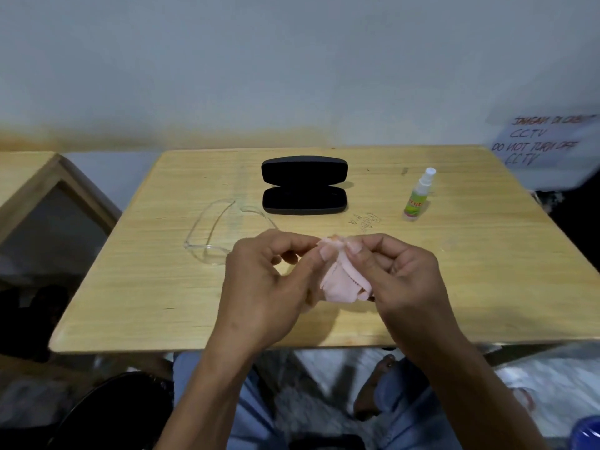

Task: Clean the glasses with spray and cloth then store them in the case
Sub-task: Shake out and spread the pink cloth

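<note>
Both hands hover above the near middle of the wooden counter [130,303], holding a pale pink cloth [341,280] between them. The left hand [269,287] pinches the cloth's top edge between thumb and forefinger, the other fingers curled in. The right hand [399,274] pinches the same bunched top edge just beside the left thumb, its fingers curled too. From this shared grip the cloth hangs down in loose folds between the 2 palms, its lower end near the heel of the right hand.

The glasses [214,235], clear-framed and transparent, lie on the counter to the left of the left hand, arms unfolded and pointing away from the person; neither hand touches them. The black case [304,185] lies open beyond the hands, its 2 halves spread flat, near the far tips of the glasses' arms. The spray bottle [418,196], with a white nozzle and green label, stands upright to the right of the case, well apart from the right hand.
</note>
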`<state>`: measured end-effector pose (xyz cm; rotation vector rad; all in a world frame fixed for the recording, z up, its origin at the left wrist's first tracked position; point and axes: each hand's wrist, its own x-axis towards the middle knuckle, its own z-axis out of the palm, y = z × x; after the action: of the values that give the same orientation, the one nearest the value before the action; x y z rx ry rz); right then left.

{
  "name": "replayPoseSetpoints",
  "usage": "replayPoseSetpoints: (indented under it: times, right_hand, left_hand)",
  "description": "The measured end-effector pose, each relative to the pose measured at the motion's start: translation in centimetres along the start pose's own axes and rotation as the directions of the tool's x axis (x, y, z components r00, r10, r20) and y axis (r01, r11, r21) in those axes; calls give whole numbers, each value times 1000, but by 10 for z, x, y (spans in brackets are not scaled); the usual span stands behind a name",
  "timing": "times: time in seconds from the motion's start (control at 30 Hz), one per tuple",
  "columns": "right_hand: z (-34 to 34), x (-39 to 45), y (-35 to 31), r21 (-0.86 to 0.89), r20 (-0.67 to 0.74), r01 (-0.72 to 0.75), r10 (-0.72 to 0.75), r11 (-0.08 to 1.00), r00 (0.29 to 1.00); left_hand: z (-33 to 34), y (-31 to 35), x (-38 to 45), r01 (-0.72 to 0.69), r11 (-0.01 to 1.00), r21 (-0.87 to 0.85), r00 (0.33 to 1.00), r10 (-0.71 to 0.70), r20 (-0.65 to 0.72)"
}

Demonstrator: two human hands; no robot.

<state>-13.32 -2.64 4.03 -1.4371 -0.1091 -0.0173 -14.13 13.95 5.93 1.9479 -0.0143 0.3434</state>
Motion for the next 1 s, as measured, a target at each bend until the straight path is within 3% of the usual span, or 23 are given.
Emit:
replayPoseSetpoints:
  times: [0.4, 0.6, 0.8, 1.0]
  right_hand:
    - [1, 0, -4, -82, 110, 17, -7, 997, 994]
    - [-1, 2, 0, -115, 32, 55, -51, 992, 998]
    - [-18, 12, -5, -113, -131, 19, -34, 993, 991]
    - [-30, 23, -18, -58, -196, -31, 19, 998, 980]
  left_hand:
    - [-1, 4, -1, 255, 901, -351, 966, -252, 55]
    - [-6, 3, 0, 264, 898, -353, 963, -268, 37]
    - [-20, 6, 10, 180, 944, -276, 971, -215, -104]
    - [-32, 6, 26, 173, 968, -180, 960, -206, -187]
